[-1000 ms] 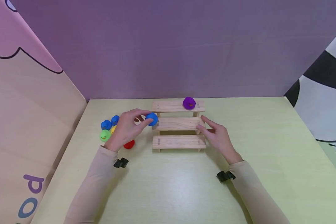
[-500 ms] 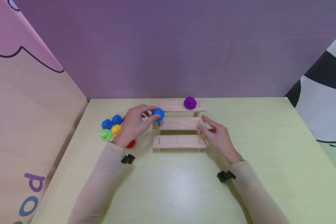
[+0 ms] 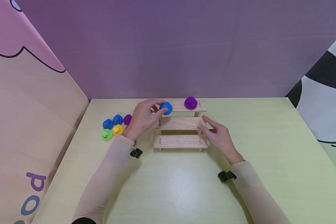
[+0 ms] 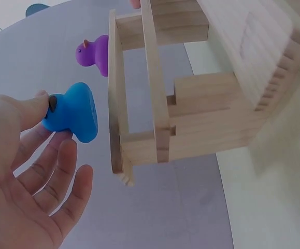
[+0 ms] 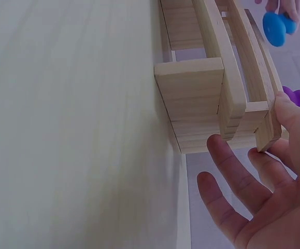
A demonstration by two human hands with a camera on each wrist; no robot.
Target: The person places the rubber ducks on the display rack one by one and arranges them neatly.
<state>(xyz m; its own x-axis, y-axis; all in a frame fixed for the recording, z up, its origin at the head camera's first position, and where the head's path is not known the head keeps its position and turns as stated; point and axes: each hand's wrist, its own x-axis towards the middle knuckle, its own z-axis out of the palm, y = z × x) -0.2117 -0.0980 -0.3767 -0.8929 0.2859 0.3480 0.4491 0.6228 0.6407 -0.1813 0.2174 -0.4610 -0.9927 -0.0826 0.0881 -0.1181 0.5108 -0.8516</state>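
My left hand (image 3: 145, 117) pinches a blue rubber duck (image 3: 166, 108) between thumb and fingers. In the left wrist view the blue duck (image 4: 77, 111) is held just clear of the top board. That board belongs to a three-step wooden stand (image 3: 182, 142), where a purple rubber duck (image 3: 190, 103) sits on the top step toward the right. My right hand (image 3: 220, 137) holds the right end of the middle step, its thumb on the board (image 5: 268, 132) in the right wrist view. The other right fingers reach along the stand's end.
Left of the stand, several rubber ducks sit on the table (image 3: 168, 186): blue (image 3: 107, 124), green (image 3: 107, 134), yellow (image 3: 118, 129) and purple (image 3: 127, 119). Something red is mostly hidden behind my left wrist. A purple wall (image 3: 184, 49) rises behind the table.
My left hand has carried the blue duck right and away from me, from beside the middle step to the top step. The right hand has stayed at the stand.
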